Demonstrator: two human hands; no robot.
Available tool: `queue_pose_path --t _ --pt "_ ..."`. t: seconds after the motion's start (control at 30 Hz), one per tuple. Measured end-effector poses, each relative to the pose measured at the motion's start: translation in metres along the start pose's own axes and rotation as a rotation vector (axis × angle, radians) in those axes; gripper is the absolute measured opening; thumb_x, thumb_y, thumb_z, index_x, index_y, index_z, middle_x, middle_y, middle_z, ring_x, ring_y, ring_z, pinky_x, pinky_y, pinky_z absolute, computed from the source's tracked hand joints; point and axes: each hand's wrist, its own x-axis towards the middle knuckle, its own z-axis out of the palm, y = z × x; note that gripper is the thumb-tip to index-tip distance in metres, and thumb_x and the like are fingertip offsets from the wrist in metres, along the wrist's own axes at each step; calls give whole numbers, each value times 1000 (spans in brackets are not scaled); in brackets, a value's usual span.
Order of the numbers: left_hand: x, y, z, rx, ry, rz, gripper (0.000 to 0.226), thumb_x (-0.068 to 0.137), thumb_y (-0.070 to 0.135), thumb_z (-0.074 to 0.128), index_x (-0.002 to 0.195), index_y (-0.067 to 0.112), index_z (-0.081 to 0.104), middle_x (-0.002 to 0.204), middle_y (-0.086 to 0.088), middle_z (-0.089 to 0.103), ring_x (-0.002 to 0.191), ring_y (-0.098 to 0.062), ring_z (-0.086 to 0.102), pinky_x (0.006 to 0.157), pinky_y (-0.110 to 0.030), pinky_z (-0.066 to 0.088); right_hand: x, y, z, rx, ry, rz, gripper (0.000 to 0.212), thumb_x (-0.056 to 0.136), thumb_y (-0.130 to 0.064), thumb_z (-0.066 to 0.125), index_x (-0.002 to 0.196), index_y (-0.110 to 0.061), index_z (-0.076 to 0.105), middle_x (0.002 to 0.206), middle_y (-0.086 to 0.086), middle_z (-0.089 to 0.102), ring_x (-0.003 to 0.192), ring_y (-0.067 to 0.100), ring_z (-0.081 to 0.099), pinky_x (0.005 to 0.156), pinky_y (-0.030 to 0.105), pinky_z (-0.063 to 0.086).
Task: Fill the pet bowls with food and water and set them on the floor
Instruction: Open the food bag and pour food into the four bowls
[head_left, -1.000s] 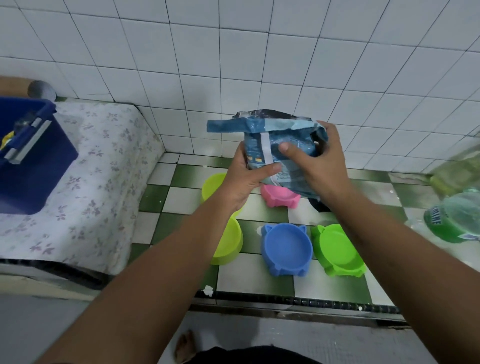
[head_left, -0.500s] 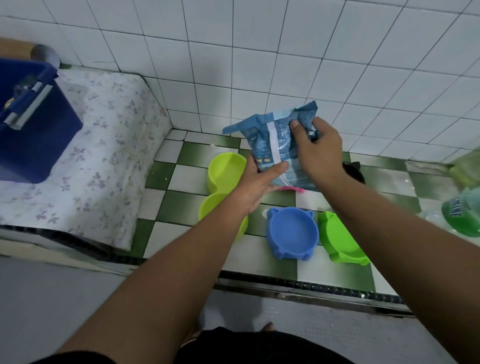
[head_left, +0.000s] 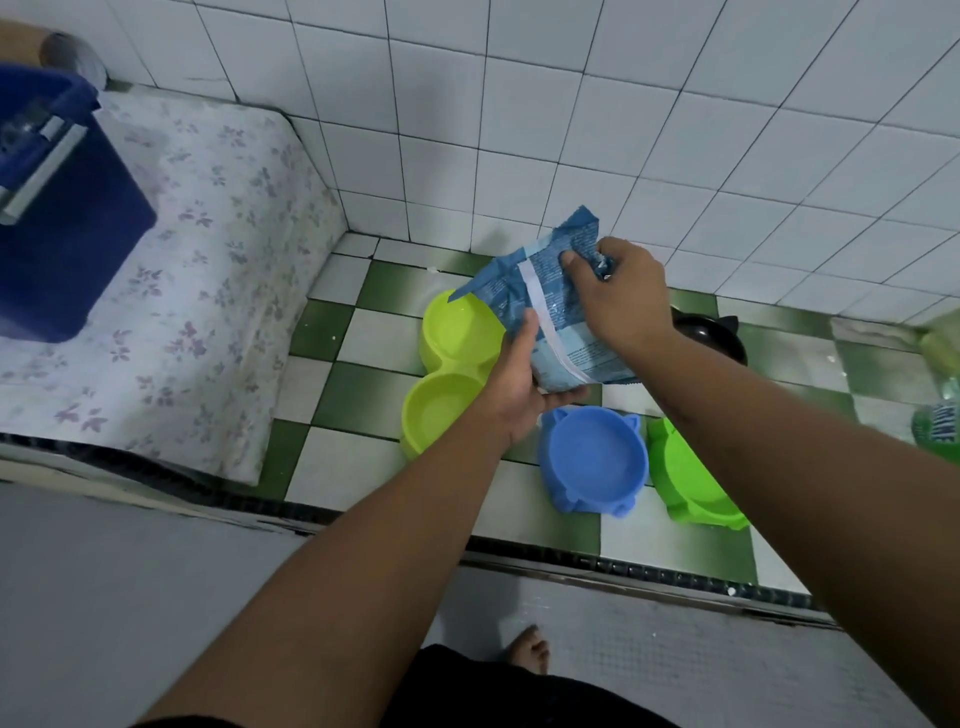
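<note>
- Grey floor nearest, with a bare foot (head_left: 529, 653) on it. Past a dark edge strip lie green-and-white checked tiles (head_left: 363, 467).
- On those tiles: blue bowl (head_left: 592, 460), green bowl (head_left: 691, 483) just beside it, lime double bowl (head_left: 449, 379) to the left. All look empty, so by my reading all the filling remains.
- Left hand (head_left: 514, 387) cups the food bag (head_left: 540, 317) from below, thumb up its side.
- Right hand (head_left: 621, 296) pinches the crumpled top, fingers curled tight. Bag is held tilted above the double and blue bowls.
- Black bowl (head_left: 714, 338) sits behind the right wrist, contents hidden. White wall tiles (head_left: 519, 130) farthest.
</note>
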Motion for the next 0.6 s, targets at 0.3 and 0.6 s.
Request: queue_pose_path --t 0.3,0.6 --pt "12 -2 2 13 55 55 113 59 90 69 148 26 46 138 -12 65 124 -36 65 86 -54 60 5 9 1 46 11 -18 37 96 -43 60 79 -9 61 69 2 62 63 17 55 58 32 41" --pt "14 8 19 65 39 140 100 67 81 72 148 33 39 142 -6 62 120 -32 67 85 -55 61 -2 27 -20 263 56 -18 19 98 -36 62 88 -21 67 73 -13 65 64 -3 56 60 16 43"
